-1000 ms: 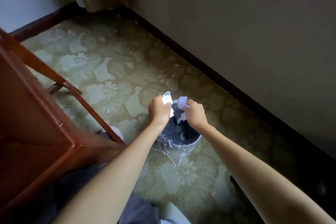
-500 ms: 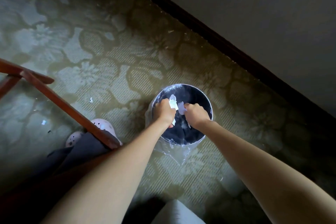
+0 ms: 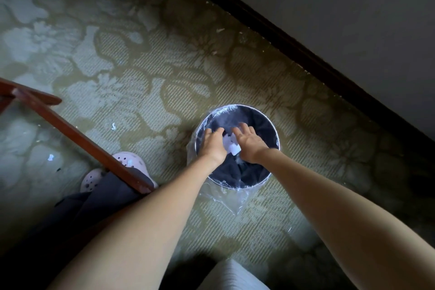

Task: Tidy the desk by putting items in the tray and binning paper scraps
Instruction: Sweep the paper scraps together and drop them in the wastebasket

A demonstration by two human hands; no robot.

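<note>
Entry, binning step. I am logging the paper scraps as a white crumpled clump hanging over the open mouth of the bin, in the narrow gap between the two hands. Left hand: palm down, fingers spreading loosely and gripping nothing. Right hand: the same, with its fingers fanning out toward the far rim. The clump is lying just beside both palms, neither hand nearer, its longer side running along the gap, with the dark bin interior straight below; I am judging that any drop is going downward and needing no sideways reach. I am finding it hard to tell whether the scraps are touching skin or already falling. The bin's bottom is too dark to read, and the clear liner is bunching over the near wall. Stray bits are lying on the carpet, well apart from the bin, beyond a wooden brace. No table or tray is showing.
</note>
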